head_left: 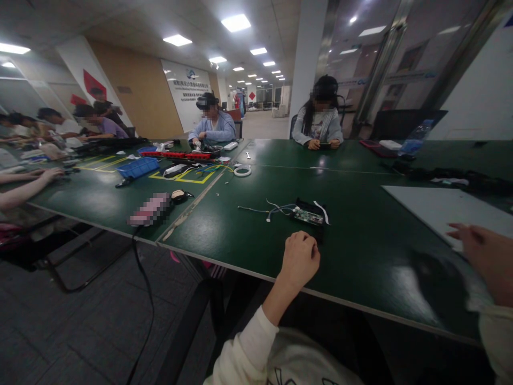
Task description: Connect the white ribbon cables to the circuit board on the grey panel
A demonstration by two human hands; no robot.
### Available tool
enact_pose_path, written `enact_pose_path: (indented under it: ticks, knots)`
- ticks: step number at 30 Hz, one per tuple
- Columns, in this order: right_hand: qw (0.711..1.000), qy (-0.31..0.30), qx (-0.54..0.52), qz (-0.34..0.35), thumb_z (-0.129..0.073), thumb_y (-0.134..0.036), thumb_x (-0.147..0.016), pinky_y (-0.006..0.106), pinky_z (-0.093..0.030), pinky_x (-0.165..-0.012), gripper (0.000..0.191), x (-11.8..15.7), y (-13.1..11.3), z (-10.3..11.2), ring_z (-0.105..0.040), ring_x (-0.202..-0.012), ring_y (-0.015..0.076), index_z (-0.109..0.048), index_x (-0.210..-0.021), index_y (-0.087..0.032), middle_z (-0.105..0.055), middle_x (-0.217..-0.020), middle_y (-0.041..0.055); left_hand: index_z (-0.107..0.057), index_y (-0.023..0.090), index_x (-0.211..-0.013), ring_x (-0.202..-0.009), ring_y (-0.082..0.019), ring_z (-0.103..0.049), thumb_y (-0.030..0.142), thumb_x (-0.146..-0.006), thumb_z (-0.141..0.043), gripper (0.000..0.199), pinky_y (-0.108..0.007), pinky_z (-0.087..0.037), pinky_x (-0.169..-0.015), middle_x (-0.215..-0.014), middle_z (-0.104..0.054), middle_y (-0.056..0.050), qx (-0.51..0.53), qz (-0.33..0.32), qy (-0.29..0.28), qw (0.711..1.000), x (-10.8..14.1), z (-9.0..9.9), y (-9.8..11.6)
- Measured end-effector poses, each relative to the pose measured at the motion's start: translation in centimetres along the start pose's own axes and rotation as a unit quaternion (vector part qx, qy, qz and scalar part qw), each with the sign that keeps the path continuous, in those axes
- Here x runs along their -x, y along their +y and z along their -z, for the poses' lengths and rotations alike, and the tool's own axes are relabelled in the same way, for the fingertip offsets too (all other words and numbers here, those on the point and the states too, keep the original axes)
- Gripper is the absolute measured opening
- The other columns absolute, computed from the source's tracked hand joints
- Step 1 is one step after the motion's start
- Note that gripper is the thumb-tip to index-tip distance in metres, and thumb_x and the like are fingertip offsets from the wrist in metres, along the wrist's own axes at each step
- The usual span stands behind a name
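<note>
My left hand (300, 259) rests at the near edge of the green table, its fingers curled closed. What they may hold is hidden, though a dark part shows just beyond the knuckles. Right in front of it lies a green circuit board (308, 215) in a black frame, with thin cables (276, 209) running out to the left. My right hand (481, 256) is at the right edge of the view, above the table near a pale grey sheet (449, 206). It is smeared by motion, and I cannot see whether anything is in it.
Left of the table seam are a pink item (150, 209), a small round beige-and-black object (180, 196) and a blue bin (138, 167). A coiled white cable (242, 170) and a small wrench (248, 155) lie farther back. Two people sit opposite; another person's arm (32, 184) reaches in from the left.
</note>
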State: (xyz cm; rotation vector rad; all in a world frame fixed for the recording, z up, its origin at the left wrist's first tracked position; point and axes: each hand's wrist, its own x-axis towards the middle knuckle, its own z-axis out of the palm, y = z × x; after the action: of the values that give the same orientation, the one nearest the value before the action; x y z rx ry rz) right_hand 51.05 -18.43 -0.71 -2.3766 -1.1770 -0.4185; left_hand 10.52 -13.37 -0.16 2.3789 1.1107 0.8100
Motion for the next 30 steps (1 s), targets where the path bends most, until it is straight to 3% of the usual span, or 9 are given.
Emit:
enact_pose_path:
  ticks: [4, 6, 9, 11, 13, 15, 20, 23, 30]
  knots:
    - [0.969, -0.131, -0.207, 0.015, -0.041, -0.04, -0.085, 0.03, -0.035, -0.063, 0.041, 2.7, -10.9, 3.3, -0.053, -0.068, 0.017, -0.062, -0.111, -0.016, -0.065, -0.082, 0.0088, -0.057, 0.019, -0.092, -0.098, -0.017, -0.049, 0.021, -0.088, -0.039, 0.018, -0.033, -0.044, -0.088, -0.1, -0.052, -0.003, -0.024, -0.003, 0.001, 1.0, -0.1, 0.0, 0.1]
    - [0.911, -0.213, -0.351, 0.042, -0.045, -0.041, -0.083, 0.027, -0.036, -0.059, 0.05, 4.9, -15.9, 4.3, -0.051, -0.062, 0.0148, -0.051, -0.125, -0.015, -0.059, -0.07, 0.0038, -0.057, 0.019, -0.092, -0.098, -0.017, -0.049, 0.02, -0.087, -0.039, 0.018, -0.033, -0.043, -0.087, -0.098, -0.052, -0.004, -0.03, -0.008, 0.006, 0.999, -0.1, -0.2, 0.0]
    - [0.795, -0.36, -0.481, 0.081, -0.049, -0.043, -0.082, 0.024, -0.032, -0.049, 0.071, 8.5, -21.6, 4.9, -0.043, -0.051, 0.0114, -0.02, -0.142, -0.02, -0.048, -0.059, -0.0043, -0.056, 0.018, -0.093, -0.098, -0.018, -0.048, 0.019, -0.085, -0.042, 0.016, -0.034, -0.043, -0.086, -0.099, -0.052, -0.005, -0.046, -0.011, 0.023, 0.999, -0.2, -0.6, -0.2]
    - [0.733, -0.423, -0.522, 0.11, -0.048, -0.043, -0.083, 0.022, -0.031, -0.047, 0.071, 10.5, -24.0, 4.8, -0.041, -0.049, 0.0097, -0.016, -0.143, -0.022, -0.045, -0.058, -0.0057, -0.055, 0.017, -0.093, -0.097, -0.019, -0.048, 0.018, -0.084, -0.044, 0.015, -0.035, -0.042, -0.086, -0.098, -0.053, -0.006, -0.054, -0.008, 0.038, 0.998, -0.3, -0.8, -0.2]
    - [0.703, -0.453, -0.532, 0.133, -0.045, -0.043, -0.085, 0.021, -0.03, -0.046, 0.069, 11.9, -25.4, 4.5, -0.038, -0.047, 0.0087, -0.015, -0.144, -0.024, -0.043, -0.056, -0.0066, -0.056, 0.017, -0.092, -0.095, -0.019, -0.049, 0.019, -0.083, -0.045, 0.014, -0.034, -0.042, -0.085, -0.095, -0.054, -0.006, -0.048, -0.017, 0.039, 0.998, -0.4, -0.8, -0.2]
    - [0.715, -0.454, -0.511, 0.147, -0.043, -0.041, -0.086, 0.02, -0.029, -0.045, 0.066, 12.8, -26.1, 4.2, -0.039, -0.046, 0.0083, -0.015, -0.144, -0.024, -0.044, -0.056, -0.0067, -0.056, 0.017, -0.091, -0.093, -0.019, -0.049, 0.019, -0.083, -0.045, 0.014, -0.033, -0.042, -0.083, -0.094, -0.055, -0.006, -0.04, -0.032, 0.034, 0.998, -0.4, -0.6, -0.2]
    - [0.818, -0.38, -0.383, 0.2, -0.041, -0.033, -0.085, 0.022, -0.034, -0.049, 0.067, 13.4, -26.8, 4.6, -0.047, -0.048, 0.0112, -0.013, -0.145, -0.021, -0.05, -0.052, -0.0066, -0.055, 0.017, -0.094, -0.097, -0.02, -0.048, 0.017, -0.085, -0.041, 0.017, -0.032, -0.042, -0.082, -0.1, -0.055, -0.007, -0.045, -0.042, 0.018, 0.998, -0.3, 0.3, 0.3]
    - [0.86, -0.348, -0.31, 0.207, -0.042, -0.034, -0.085, 0.022, -0.035, -0.048, 0.068, 13.4, -26.7, 4.7, -0.052, -0.047, 0.0133, -0.013, -0.145, -0.021, -0.054, -0.052, -0.0057, -0.051, 0.018, -0.107, -0.104, -0.021, -0.046, 0.018, -0.084, -0.042, 0.024, -0.035, -0.04, -0.087, -0.11, -0.053, -0.008, -0.043, -0.031, 0.004, 0.999, -0.2, 0.5, 0.5]
    - [0.871, -0.358, -0.285, 0.179, -0.041, -0.046, -0.084, 0.025, -0.041, -0.048, 0.071, 13.3, -25.5, 3.6, -0.055, -0.044, 0.0155, -0.014, -0.144, -0.019, -0.056, -0.05, -0.0059, -0.036, 0.016, -0.129, -0.103, -0.022, -0.05, 0.025, -0.085, -0.043, 0.045, -0.035, -0.041, -0.09, -0.114, -0.051, -0.011, 0.0, 0.013, 0.025, 1.0, -0.3, 0.2, 0.4]
